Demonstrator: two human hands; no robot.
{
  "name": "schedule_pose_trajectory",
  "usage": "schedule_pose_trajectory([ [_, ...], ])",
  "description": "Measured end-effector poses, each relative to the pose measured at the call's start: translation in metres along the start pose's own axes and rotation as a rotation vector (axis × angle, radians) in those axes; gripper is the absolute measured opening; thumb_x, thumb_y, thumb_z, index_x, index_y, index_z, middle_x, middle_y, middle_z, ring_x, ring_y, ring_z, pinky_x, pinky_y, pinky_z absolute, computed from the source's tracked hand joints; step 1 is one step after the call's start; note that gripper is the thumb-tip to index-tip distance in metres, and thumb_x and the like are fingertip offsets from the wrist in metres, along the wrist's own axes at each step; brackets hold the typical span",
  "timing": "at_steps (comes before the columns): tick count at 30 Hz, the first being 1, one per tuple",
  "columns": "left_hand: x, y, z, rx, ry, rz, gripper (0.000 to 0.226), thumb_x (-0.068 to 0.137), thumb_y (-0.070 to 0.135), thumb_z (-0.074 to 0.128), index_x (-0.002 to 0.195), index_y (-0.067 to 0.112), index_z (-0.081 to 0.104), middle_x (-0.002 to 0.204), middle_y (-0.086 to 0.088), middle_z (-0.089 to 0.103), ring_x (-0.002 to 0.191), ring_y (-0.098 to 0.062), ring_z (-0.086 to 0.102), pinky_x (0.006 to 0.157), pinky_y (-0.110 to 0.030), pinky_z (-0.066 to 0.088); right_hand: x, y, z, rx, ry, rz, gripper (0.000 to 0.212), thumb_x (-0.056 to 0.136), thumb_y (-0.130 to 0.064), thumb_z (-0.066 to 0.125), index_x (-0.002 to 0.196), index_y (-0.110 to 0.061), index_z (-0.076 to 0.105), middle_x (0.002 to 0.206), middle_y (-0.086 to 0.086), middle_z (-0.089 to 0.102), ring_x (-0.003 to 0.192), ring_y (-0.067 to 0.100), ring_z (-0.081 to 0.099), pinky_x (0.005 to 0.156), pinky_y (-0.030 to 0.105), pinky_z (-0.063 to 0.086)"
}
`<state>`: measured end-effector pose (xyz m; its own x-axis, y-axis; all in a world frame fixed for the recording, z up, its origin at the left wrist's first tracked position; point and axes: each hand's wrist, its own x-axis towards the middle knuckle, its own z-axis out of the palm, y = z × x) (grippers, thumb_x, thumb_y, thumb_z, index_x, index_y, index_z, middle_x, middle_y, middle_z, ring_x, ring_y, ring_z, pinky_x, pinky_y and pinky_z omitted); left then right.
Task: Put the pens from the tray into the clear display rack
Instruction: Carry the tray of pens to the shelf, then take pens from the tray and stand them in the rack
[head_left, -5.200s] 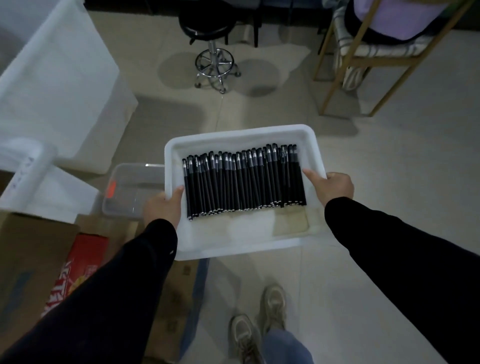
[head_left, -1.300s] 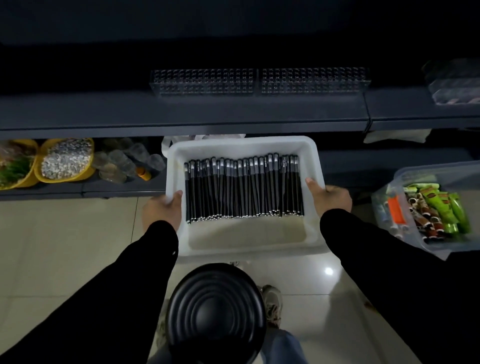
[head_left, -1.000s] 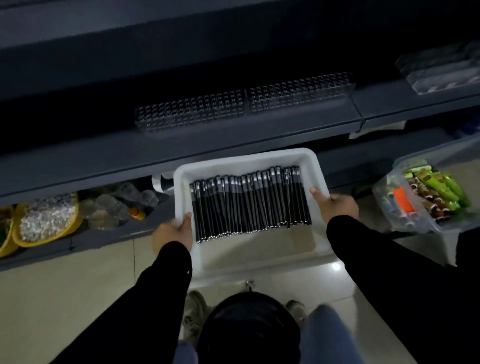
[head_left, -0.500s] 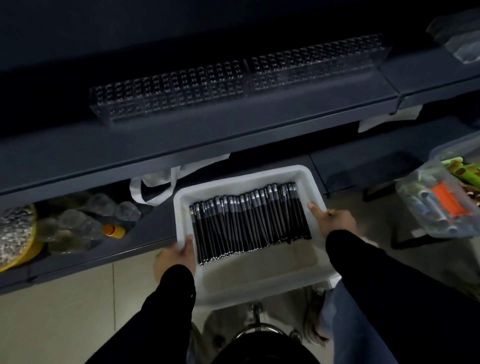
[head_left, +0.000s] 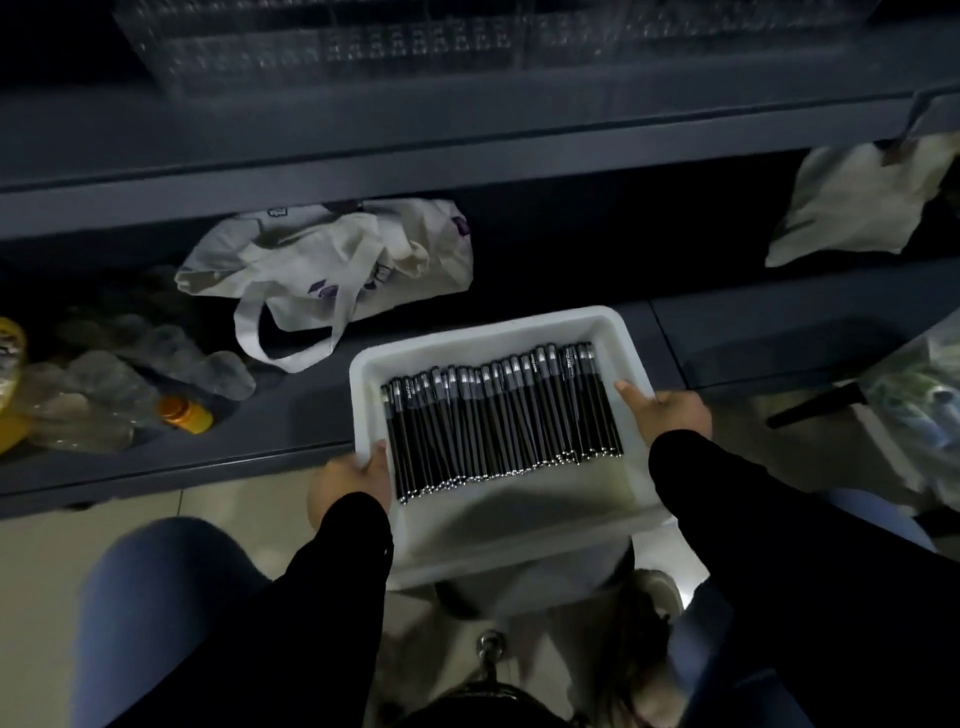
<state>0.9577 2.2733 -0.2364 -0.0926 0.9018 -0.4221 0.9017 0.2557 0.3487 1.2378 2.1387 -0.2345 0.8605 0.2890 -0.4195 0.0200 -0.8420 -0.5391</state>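
A white plastic tray (head_left: 519, 540) is held low in front of me, over the front edge of a dark lower shelf. Several black pens (head_left: 498, 421) with grey caps lie side by side in a row in its far half. My left hand (head_left: 353, 478) grips the tray's left rim, thumb over the edge. My right hand (head_left: 667, 410) grips the right rim the same way. The clear display rack (head_left: 395, 49) with rows of small holes stands on the upper shelf at the top of the view, partly cut off.
A white cloth tote bag (head_left: 332, 265) lies on the lower shelf beside crumpled clear bottles (head_left: 104, 384) with an orange cap. Another pale bag (head_left: 857, 202) sits at right. A black stool (head_left: 488, 701) is below me, between my knees. A clear bin (head_left: 930, 384) stands far right.
I have sunk lower and nearer the shelves with the tray in both hands. The rack has risen to the top of the view, and the tote bag has come into sight.
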Motion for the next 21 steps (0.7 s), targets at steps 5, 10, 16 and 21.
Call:
schedule_pose_trajectory([
  [5, 0.001, -0.012, 0.01, -0.055, 0.001, -0.014, 0.053, 0.094, 0.05, 0.048, 0.097, 0.002, 0.071, 0.104, -0.022, 0.068, 0.101, -0.038, 0.061, 0.086, -0.037, 0.045, -0.002, 0.017, 0.007, -0.027, 0.0, 0.026, 0.049, 0.083, -0.058, 0.061, 0.07, -0.01, 0.062, 0.073, 0.008, 0.06, 0.076, 0.028, 0.058, 0.071, 0.028, 0.039],
  [10, -0.005, -0.02, 0.014, -0.055, -0.019, -0.003, 0.05, 0.095, 0.048, 0.048, 0.096, 0.003, 0.07, 0.098, -0.02, 0.069, 0.096, -0.038, 0.063, 0.079, -0.035, 0.045, -0.008, 0.027, 0.014, -0.067, 0.006, 0.09, 0.057, 0.081, -0.059, 0.063, 0.089, -0.003, 0.07, 0.087, 0.014, 0.06, 0.091, 0.033, 0.062, 0.074, 0.028, 0.038],
  [16, 0.002, -0.014, 0.016, -0.074, -0.033, 0.015, 0.049, 0.095, 0.049, 0.047, 0.09, 0.005, 0.07, 0.095, -0.018, 0.069, 0.091, -0.036, 0.063, 0.072, -0.031, 0.04, -0.001, 0.022, 0.012, -0.1, 0.044, 0.083, 0.06, 0.082, -0.059, 0.061, 0.092, 0.0, 0.071, 0.101, 0.021, 0.068, 0.1, 0.036, 0.062, 0.084, 0.034, 0.045],
  [21, 0.001, -0.006, 0.019, -0.116, -0.046, 0.007, 0.047, 0.095, 0.048, 0.048, 0.09, 0.007, 0.069, 0.079, -0.009, 0.059, 0.09, -0.034, 0.063, 0.07, -0.028, 0.037, 0.004, 0.025, 0.008, -0.13, 0.053, 0.078, 0.061, 0.084, -0.058, 0.059, 0.093, 0.001, 0.071, 0.104, 0.023, 0.067, 0.104, 0.037, 0.061, 0.088, 0.035, 0.044],
])
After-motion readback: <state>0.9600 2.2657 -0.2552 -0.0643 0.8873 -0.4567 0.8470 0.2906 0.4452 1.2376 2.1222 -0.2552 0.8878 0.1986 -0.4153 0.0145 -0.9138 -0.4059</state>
